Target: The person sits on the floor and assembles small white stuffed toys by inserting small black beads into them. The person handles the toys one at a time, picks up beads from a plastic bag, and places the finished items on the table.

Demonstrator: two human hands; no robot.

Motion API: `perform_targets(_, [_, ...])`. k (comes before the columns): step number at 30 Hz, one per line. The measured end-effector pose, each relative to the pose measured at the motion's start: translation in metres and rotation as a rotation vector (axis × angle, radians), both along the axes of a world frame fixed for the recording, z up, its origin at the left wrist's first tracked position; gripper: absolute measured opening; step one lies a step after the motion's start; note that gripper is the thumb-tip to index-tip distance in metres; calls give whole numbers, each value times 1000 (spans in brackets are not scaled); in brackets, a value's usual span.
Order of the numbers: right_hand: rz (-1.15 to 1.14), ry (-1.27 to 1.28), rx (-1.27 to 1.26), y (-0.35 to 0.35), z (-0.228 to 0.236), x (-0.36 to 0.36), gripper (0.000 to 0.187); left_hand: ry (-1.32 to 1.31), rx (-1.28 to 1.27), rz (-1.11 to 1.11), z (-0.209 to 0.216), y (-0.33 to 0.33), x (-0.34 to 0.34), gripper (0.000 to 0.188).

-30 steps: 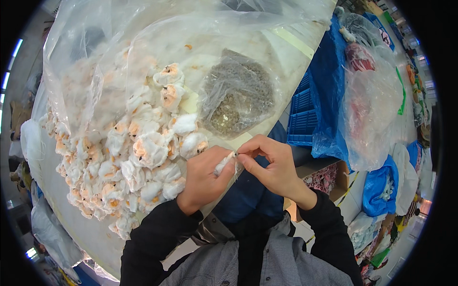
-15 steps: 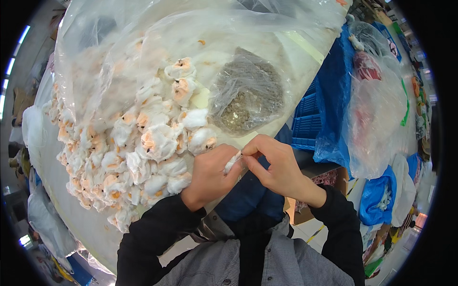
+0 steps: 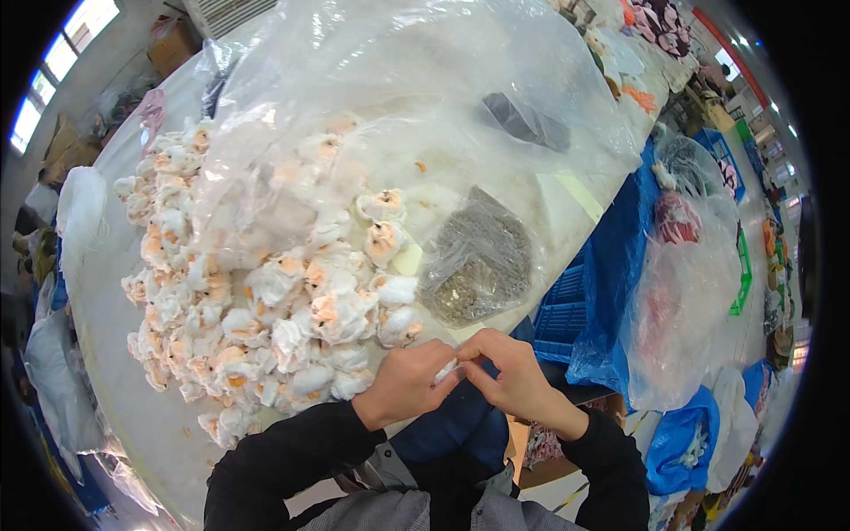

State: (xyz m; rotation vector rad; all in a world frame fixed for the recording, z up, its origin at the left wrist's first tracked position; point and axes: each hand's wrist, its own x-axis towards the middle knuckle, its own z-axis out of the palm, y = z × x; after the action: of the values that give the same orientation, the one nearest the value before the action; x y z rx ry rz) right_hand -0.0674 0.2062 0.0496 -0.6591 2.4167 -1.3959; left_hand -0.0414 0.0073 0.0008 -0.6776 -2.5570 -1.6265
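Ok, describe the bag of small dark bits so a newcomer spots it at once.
Find the pale table, then the heap of fluffy white-and-peach pieces on it. Right of that heap, just beyond the right hand and near the table's right edge, lies a clear plastic bag of small grey-brown bits. Its dark, grainy contents set it apart from the pale heap.

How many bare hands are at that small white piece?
2: the left hand holds the small white piece; the right hand is close beside it, on the right. No others show there.
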Motion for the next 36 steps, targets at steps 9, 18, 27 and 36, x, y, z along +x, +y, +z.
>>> perform_targets(9, [41,4,116,1,17,-4,14,43,84,41,0,2,5,15])
perform_targets(18, [150,57,209,-13,47,-20,18,51,265,134,-3,-1,3,23])
perform_targets(27, [-352,157,8,-57,101,-207,23,74,276,113,-11,6,-5,21])
perform_targets(36, [525,243,462,-148,115,-176,39,-136,144,-43,-2,-4,8,18])
